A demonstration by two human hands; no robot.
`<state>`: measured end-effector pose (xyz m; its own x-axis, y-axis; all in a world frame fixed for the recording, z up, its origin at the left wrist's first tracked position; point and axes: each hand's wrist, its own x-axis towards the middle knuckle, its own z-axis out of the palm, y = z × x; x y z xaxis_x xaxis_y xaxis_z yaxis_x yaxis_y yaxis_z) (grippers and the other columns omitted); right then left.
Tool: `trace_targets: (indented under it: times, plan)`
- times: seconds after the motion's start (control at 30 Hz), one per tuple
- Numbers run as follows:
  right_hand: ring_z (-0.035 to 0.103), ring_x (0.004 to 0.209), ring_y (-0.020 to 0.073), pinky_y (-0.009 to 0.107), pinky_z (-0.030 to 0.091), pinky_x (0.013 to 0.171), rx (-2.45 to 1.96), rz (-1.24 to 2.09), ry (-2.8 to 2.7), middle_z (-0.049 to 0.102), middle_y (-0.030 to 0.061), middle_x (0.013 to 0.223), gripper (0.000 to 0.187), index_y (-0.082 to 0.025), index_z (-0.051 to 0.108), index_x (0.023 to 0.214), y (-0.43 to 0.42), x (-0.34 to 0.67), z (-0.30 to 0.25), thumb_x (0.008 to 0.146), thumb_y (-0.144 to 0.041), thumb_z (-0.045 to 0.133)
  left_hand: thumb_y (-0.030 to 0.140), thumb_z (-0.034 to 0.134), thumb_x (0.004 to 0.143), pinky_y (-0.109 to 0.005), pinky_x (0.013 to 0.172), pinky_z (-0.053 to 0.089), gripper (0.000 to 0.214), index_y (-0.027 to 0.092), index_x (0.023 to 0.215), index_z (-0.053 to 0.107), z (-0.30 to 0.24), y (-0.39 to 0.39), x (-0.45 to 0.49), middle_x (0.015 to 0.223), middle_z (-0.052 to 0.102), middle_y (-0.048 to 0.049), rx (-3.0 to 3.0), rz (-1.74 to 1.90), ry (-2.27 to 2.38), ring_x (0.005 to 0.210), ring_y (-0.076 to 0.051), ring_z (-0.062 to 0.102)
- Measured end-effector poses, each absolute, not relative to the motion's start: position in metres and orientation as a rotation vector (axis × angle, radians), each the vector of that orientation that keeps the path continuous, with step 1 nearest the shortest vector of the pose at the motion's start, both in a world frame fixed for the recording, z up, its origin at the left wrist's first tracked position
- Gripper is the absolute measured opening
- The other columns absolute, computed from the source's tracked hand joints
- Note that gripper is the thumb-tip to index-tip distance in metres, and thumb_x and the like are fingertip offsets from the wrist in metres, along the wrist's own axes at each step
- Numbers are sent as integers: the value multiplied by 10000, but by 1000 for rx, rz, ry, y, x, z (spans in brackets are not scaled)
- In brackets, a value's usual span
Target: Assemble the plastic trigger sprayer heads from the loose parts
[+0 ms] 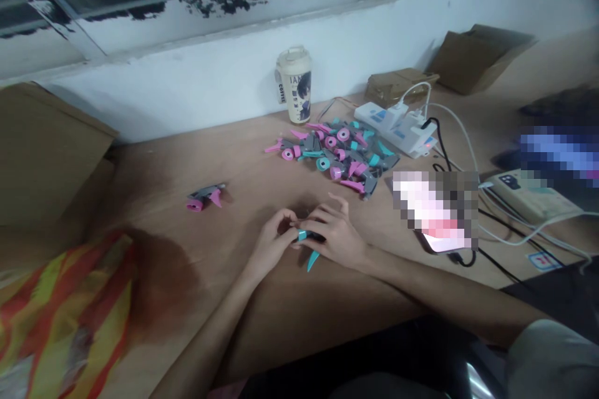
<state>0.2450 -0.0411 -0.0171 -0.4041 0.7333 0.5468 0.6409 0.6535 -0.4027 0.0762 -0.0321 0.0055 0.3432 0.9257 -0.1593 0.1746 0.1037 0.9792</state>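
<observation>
Near the table's front edge, my left hand [272, 240] and my right hand [337, 238] meet around a grey and teal trigger spray head [312, 259]. Its teal ring shows at the left fingertips, and its teal trigger points down toward me. The left thumb and fingers pinch the ring end. My right fingers curl over the grey body, which they mostly hide; one of those fingers sticks up. Beyond my hands lies a pile of similar spray heads [337, 142] in grey with pink or teal parts. A single grey and pink spray head [204, 197] rests apart on the left.
A lidded cup [298, 90] stands by the wall. Right of the pile are a power strip [397, 128] with plugs and cables, a lit phone [433, 215] and a pale box-like device [533, 193]. Cardboard boxes [42, 156] and a striped plastic bag [70, 312] occupy the left.
</observation>
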Motion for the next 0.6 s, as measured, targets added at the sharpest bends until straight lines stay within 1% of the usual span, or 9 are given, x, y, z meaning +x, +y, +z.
trace_targets:
  times: [0.13,0.23,0.33,0.43,0.5,0.6]
  plan:
    - [561,853,151,432,155,1025,-1071,156,-2161,660,-36,818,147,-278,650,936,-42,246,-16,809,-342,612,221,573,712,-202,556,478,139,165,795,477,10,-31,76,732,487,31,1341,724,1117,644,-88,500]
    - [557,871,155,433,159,1021,-1102,147,-2160,663,-32,841,196,-281,639,993,-42,246,-16,801,-317,621,260,615,700,-227,597,506,203,168,846,506,10,-30,75,819,534,7,1310,709,1134,715,-110,541]
    - [554,890,165,437,164,1019,-1156,125,-2131,665,-18,863,205,-270,639,1006,-42,246,-17,807,-312,614,292,649,692,-230,592,503,259,173,888,529,6,-29,72,882,564,-17,1367,744,1212,764,-136,566]
    - [551,894,173,438,170,1020,-1189,91,-2094,663,-2,876,241,-260,631,1049,-42,246,-19,816,-314,602,318,647,712,-226,570,467,197,171,824,582,1,-29,69,795,585,-15,1550,780,1352,720,-144,563]
    - [551,891,175,438,166,1022,-1181,77,-2084,664,0,881,253,-265,627,1070,-41,246,-20,823,-306,593,321,614,749,-242,591,451,145,182,784,630,1,-31,70,757,605,-13,1674,773,1403,698,-148,564]
    - [552,881,178,441,155,1023,-1170,74,-2095,671,-4,869,255,-276,630,1074,-41,246,-20,824,-300,592,279,585,775,-258,630,427,117,207,754,674,4,-35,74,747,627,-3,1830,817,1438,686,-149,568]
